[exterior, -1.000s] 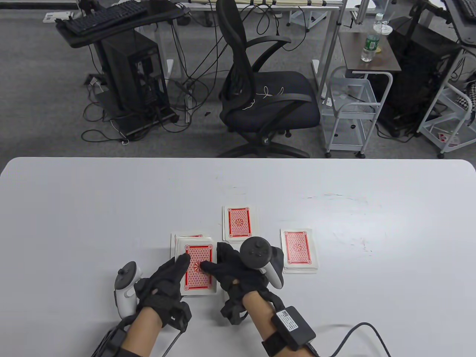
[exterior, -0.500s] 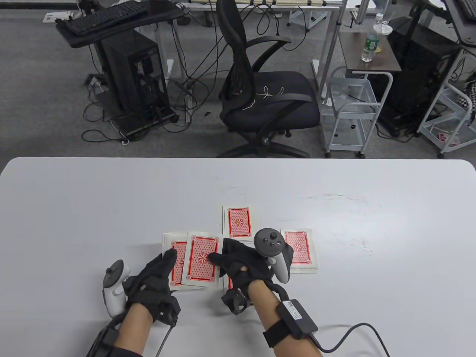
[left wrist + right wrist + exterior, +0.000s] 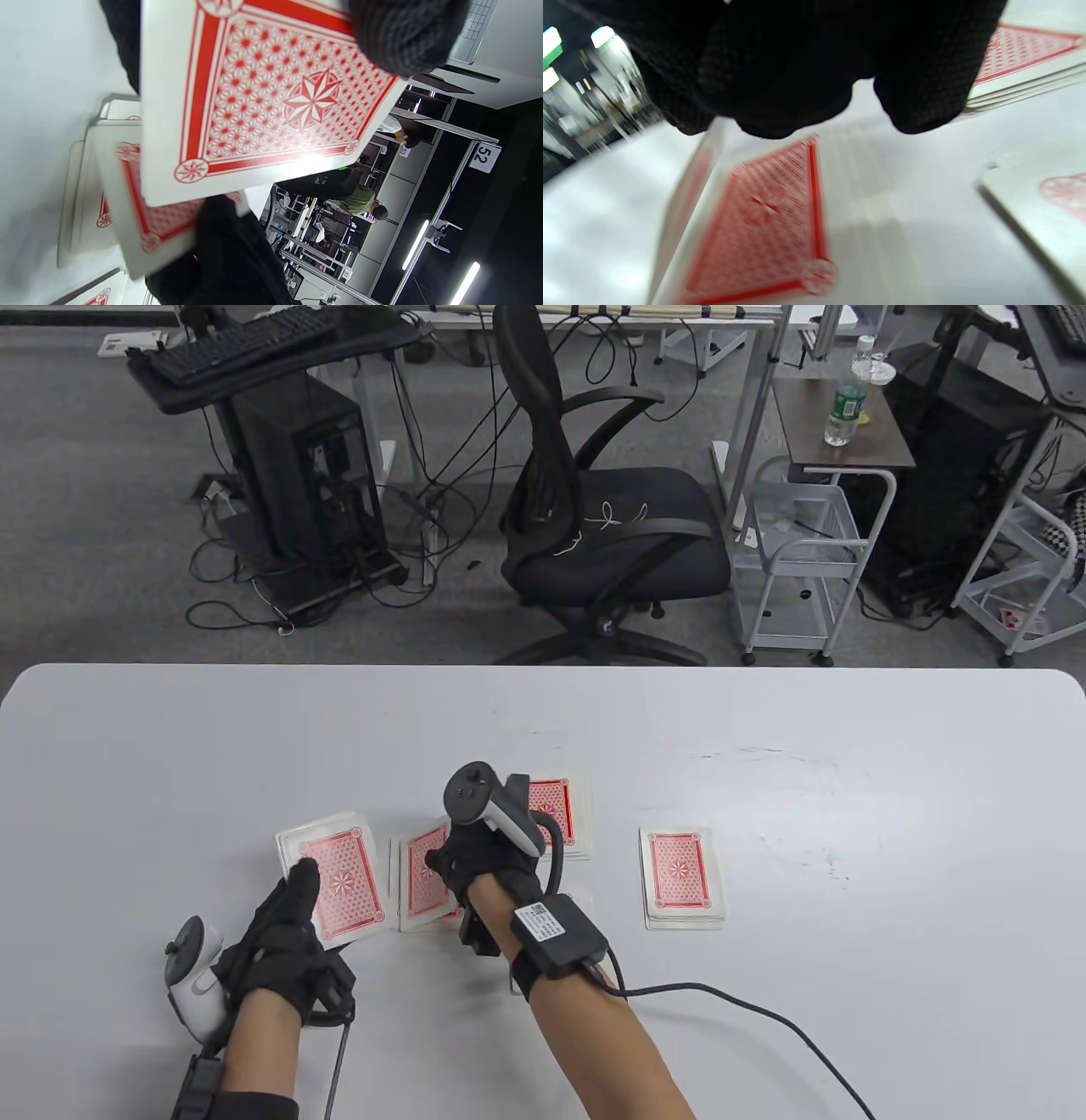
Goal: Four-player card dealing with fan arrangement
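Red-backed playing cards lie on the white table [image 3: 848, 746]. My left hand [image 3: 299, 881] grips the deck [image 3: 344, 878] at the left. In the left wrist view its thumb [image 3: 403, 34] presses on the deck's top card [image 3: 271, 97]. My right hand [image 3: 445, 861] is curled down over the left pile [image 3: 420, 886], right of the deck. In the right wrist view its fingers [image 3: 916, 84] hang over that pile's blurred top card [image 3: 768, 220]; whether they pinch it is unclear. A far pile [image 3: 560, 810] is half hidden by the right tracker. A right pile [image 3: 683, 878] lies apart.
A corner of another pile [image 3: 582, 901] shows beside my right forearm. The right wrist cable [image 3: 747, 1010] trails over the table toward the front edge. An office chair [image 3: 594, 517] and a wire cart [image 3: 797, 560] stand beyond the table's far edge.
My left hand has carried the deck to the left. My right hand slid the top card off it and has swung left and forward over the left pile, uncovering the right pile.
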Action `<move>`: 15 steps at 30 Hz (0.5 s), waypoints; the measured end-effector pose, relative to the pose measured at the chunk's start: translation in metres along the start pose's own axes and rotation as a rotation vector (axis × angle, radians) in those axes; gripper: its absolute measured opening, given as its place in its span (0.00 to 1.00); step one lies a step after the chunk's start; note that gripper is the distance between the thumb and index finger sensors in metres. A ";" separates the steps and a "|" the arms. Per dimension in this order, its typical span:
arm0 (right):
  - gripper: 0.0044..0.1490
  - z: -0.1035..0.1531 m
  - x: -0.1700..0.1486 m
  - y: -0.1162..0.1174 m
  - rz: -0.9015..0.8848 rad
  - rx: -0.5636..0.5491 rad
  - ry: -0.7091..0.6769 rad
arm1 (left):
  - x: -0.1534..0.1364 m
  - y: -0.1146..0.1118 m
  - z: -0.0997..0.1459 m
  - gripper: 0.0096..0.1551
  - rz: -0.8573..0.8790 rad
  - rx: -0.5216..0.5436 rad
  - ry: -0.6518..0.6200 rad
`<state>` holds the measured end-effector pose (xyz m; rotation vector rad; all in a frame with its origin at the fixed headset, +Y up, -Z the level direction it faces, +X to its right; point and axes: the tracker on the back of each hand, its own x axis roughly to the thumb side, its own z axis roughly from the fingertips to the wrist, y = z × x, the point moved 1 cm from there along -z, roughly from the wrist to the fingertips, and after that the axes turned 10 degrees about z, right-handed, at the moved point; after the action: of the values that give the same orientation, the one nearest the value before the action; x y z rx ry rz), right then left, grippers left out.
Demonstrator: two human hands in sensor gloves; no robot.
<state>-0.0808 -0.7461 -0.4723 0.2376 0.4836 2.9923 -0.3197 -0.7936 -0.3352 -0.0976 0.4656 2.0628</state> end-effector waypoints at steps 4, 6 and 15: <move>0.52 -0.009 0.012 0.012 0.304 -0.004 0.054 | 0.000 0.000 -0.001 0.25 -0.007 -0.005 0.005; 0.50 -0.010 0.011 0.015 0.312 -0.002 0.047 | 0.000 -0.001 -0.001 0.25 -0.007 -0.009 0.005; 0.36 0.024 -0.001 -0.028 -0.344 -0.082 -0.200 | -0.004 -0.010 -0.001 0.25 -0.013 -0.032 0.003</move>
<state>-0.0733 -0.7126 -0.4586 0.3971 0.3394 2.6125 -0.3089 -0.7926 -0.3376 -0.1222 0.4330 2.0584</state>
